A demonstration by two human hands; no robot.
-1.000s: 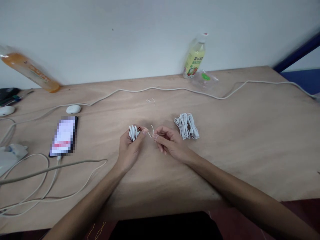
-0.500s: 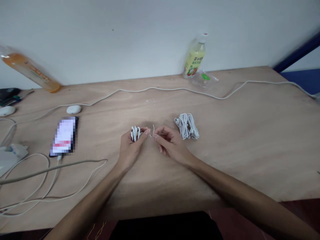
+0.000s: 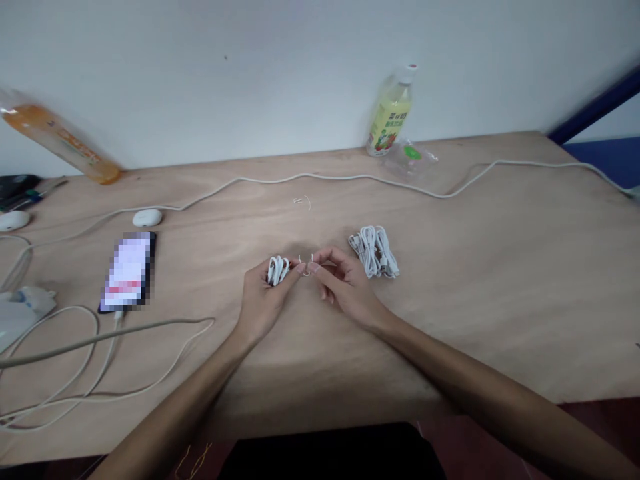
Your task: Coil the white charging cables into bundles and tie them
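Note:
A coiled white cable rests in my left hand, whose fingers are wrapped round it. Between the fingertips of both hands is a short thin white tie, curved, with its ends sticking up. My right hand pinches one side of this tie with thumb and forefinger; the thumb and forefinger of my left hand pinch the other side. Just right of my right hand, several bundled white cables lie on the wooden table. Loose thin ties lie farther back.
A yellow-green bottle and a clear plastic wrapper stand by the wall. An orange bottle leans at the left. A phone, a white case and loose cords lie left; a long white cord crosses the back.
My left hand has moved slightly right, and the coiled cable in it has turned. The fingertips of both hands are closer together, with the thin tie now bent between them.

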